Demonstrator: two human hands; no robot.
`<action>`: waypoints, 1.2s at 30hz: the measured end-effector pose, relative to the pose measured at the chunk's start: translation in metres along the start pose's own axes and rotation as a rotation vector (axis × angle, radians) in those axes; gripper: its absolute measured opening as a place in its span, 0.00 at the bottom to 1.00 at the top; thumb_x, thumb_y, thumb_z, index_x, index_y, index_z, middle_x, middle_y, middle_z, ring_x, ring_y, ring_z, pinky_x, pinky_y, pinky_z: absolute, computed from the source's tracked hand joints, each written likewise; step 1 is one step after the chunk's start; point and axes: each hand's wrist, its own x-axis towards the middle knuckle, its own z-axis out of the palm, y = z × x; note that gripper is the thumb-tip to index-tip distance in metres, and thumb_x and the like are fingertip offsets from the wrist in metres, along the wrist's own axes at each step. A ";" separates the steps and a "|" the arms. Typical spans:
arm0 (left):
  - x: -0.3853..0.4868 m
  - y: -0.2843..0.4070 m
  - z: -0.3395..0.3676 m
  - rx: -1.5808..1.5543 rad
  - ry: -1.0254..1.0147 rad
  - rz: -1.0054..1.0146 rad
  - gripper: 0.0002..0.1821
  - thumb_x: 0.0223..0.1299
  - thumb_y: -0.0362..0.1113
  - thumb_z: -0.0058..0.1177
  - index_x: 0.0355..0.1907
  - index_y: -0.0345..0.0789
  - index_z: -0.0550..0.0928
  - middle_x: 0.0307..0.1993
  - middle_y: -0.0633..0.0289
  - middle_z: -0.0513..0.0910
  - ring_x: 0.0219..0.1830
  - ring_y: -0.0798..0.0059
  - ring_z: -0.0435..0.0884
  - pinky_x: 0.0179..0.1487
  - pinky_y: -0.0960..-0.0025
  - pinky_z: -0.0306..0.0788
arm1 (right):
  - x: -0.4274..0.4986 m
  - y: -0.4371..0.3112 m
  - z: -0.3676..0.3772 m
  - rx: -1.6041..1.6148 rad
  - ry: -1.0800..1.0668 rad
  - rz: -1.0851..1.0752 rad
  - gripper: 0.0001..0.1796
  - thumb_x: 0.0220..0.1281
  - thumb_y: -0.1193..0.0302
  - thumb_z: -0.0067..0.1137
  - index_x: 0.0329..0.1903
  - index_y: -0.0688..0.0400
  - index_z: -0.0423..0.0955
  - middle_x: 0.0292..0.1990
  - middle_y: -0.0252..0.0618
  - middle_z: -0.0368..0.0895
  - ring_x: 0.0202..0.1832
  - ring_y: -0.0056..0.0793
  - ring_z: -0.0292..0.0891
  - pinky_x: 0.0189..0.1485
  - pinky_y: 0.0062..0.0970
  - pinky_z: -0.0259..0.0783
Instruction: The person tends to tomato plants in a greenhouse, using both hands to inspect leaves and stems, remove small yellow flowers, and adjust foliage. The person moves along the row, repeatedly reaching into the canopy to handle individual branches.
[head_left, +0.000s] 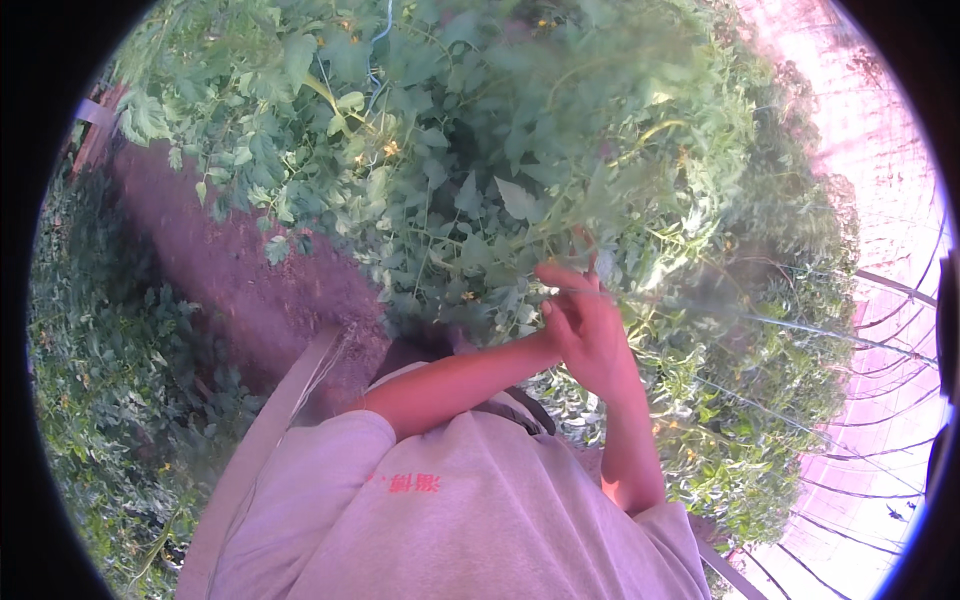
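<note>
Among leafy tomato plants (469, 199) with small yellow flowers, my right hand (596, 337) is raised with its fingers bent and pointing towards the foliage. My left forearm (472, 379) crosses in front of my body and meets the right hand at the wrist. Most of my left hand is hidden behind the right; a blurred bit of skin (583, 238) shows among the leaves above. A thin pale-blue twine (810, 328) runs from the right edge towards my right hand. Whether either hand grips a stem or the twine cannot be made out.
Blue twine (373, 75) hangs into the plants at the top. Bare soil (240, 277) forms a path on the left, with more plants (112, 375) beyond it. A pale beam or strip (259, 442) runs beside my left arm. Dark curved lines cross the bright greenhouse covering (877, 442) at right.
</note>
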 end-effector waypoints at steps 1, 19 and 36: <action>0.009 -0.001 -0.004 -0.173 -0.002 -0.094 0.23 0.67 0.40 0.57 0.60 0.34 0.70 0.49 0.55 0.79 0.51 0.59 0.81 0.47 0.61 0.75 | -0.002 -0.002 0.001 -0.072 -0.016 0.002 0.19 0.71 0.78 0.55 0.63 0.63 0.75 0.58 0.46 0.83 0.49 0.37 0.83 0.55 0.32 0.76; -0.018 -0.086 0.053 -0.747 0.073 -0.059 0.19 0.74 0.40 0.49 0.64 0.41 0.75 0.51 0.58 0.75 0.44 0.66 0.80 0.45 0.64 0.75 | 0.076 0.004 0.011 -0.252 -0.367 -0.163 0.14 0.79 0.69 0.49 0.55 0.61 0.80 0.53 0.47 0.84 0.53 0.52 0.81 0.57 0.41 0.76; -0.078 0.045 -0.041 1.015 -0.166 0.016 0.13 0.67 0.35 0.54 0.52 0.38 0.81 0.47 0.58 0.77 0.50 0.60 0.80 0.51 0.63 0.75 | 0.098 0.080 -0.031 0.218 -0.620 0.143 0.19 0.75 0.57 0.61 0.58 0.55 0.82 0.53 0.36 0.87 0.58 0.30 0.81 0.61 0.32 0.75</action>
